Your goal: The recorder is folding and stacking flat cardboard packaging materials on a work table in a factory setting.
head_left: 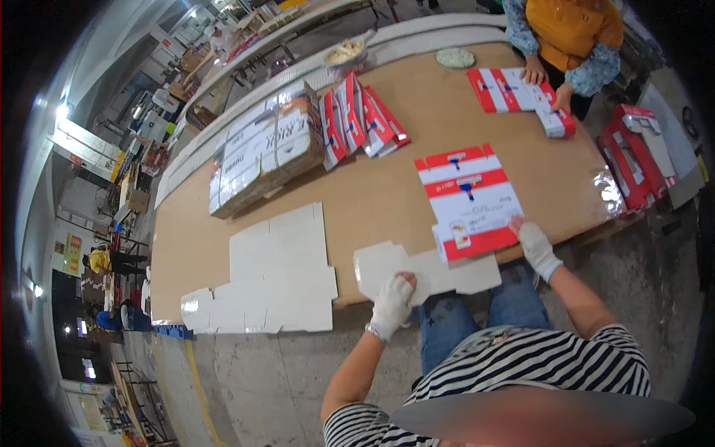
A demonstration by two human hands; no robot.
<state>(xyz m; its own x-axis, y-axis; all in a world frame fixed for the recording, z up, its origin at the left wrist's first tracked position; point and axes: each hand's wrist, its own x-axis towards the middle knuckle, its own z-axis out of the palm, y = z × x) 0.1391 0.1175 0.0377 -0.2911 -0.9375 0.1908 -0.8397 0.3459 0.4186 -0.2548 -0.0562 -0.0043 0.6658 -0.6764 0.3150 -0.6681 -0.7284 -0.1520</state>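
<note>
In front of me a red-and-white printed carton blank (477, 197) lies on the brown table, partly folded, with white unprinted flaps (454, 274) reaching over the near edge. My left hand (391, 307), in a white glove with bare fingertips, is closed with its fingers curled at the left part of these flaps. My right hand (537, 248), gloved the same way, rests its outstretched fingers on the blank's red lower right corner. Its thumb is hard to make out. Left of my left hand lie flat white cardboard blanks (279, 264), plain side up.
A strapped cardboard bundle (268, 145) stands at the far left of the table (372, 201). Beside it lean several folded red-and-white cartons (357, 119). Across the table a co-worker (573, 33) handles similar cartons (514, 93). A box with red cartons (640, 160) stands beyond the right edge.
</note>
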